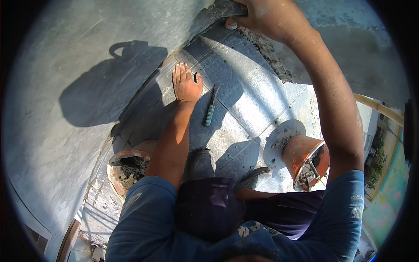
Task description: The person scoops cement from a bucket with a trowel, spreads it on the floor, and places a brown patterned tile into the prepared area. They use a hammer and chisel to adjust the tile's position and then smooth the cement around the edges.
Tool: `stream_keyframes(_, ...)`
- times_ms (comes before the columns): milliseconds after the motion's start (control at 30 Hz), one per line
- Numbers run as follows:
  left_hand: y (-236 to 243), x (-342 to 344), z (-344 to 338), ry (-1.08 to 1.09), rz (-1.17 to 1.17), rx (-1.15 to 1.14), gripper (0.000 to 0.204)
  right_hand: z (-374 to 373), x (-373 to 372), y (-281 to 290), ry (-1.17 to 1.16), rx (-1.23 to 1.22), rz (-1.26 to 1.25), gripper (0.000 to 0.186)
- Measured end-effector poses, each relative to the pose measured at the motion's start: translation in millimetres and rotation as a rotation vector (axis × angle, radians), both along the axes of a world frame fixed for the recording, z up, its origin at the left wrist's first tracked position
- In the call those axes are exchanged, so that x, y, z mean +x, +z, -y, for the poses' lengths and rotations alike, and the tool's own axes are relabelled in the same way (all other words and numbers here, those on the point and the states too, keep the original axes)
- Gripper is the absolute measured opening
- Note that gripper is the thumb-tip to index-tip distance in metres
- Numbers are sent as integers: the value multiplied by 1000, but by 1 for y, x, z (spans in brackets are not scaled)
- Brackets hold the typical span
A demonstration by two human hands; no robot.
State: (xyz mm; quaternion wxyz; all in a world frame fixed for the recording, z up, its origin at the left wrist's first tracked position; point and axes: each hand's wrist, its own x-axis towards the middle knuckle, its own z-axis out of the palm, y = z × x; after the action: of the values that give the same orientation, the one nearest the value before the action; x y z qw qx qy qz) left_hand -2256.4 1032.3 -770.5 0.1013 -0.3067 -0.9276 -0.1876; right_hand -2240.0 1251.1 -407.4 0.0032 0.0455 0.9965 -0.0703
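My left hand (187, 85) lies flat on the grey floor tiles (259, 105), its fingers stretched out toward the foot of the wall and its thumb apart. Just right of it a slim tool (210, 111) with a green handle and a dark narrow shaft rests on the tiles; whether it is a screwdriver or a chisel I cannot tell. My right hand (268, 17) reaches to the far corner, thumb and a finger parted, the other fingers cut off by the upper edge. Beside its thumb is a small reddish and whitish piece (231, 23), its kind unclear.
An orange bucket (297, 153) of grey mortar, with a tool handle in it, stands on the right. Another mortar bucket (114, 183) is beside my left arm. Smooth grey wall (87, 39) rises on the left. A rough broken edge (270, 54) borders the tiles at the far right.
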Motion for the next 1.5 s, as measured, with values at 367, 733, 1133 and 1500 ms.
stream_keyframes(367,3,4,-5,-15,34,24,61,3,4,-21,20,-6,60,26)
stream_keyframes(733,-10,-2,9,-37,22,207,40,62,17,-8,253,50,-286,20)
stream_keyframes(1133,-9,-1,7,-37,-26,210,39,66,-2,-39,269,32,-188,18)
stream_keyframes(1500,-10,-1,11,-51,-45,186,37,69,-3,-36,287,26,-174,18)
